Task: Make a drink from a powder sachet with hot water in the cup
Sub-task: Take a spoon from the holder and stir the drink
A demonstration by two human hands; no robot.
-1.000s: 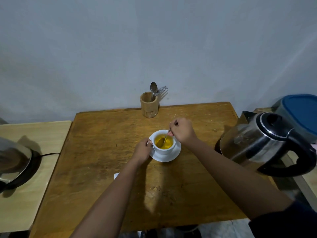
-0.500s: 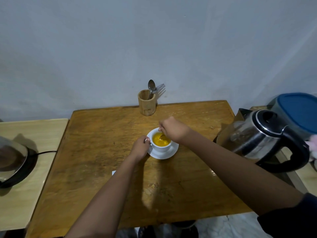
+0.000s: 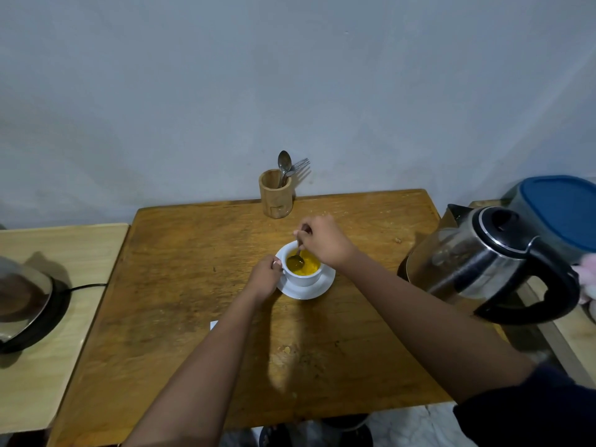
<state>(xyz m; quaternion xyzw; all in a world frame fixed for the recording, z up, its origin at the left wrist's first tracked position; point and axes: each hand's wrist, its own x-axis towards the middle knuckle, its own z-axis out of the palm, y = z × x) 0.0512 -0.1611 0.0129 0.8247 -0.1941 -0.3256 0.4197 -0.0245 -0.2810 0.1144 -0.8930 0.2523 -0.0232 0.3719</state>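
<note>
cup (image 3: 303, 272) of yellow drink on saucer (image 3: 306, 290), mid-table (image 3: 193, 285) | spoon (image 3: 296, 258) bowl in cup, stem pinched by right hand (image 3: 322, 240) above cup | left hand (image 3: 266, 279) curled against cup's left side | kettle (image 3: 483, 262) right of cup | wooden holder (image 3: 275, 196) behind cup

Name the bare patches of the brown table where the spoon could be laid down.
Bare: the left part of the table, beyond the left hand; the near edge between the forearms. Crowded: around the cup and beside the kettle.
</note>
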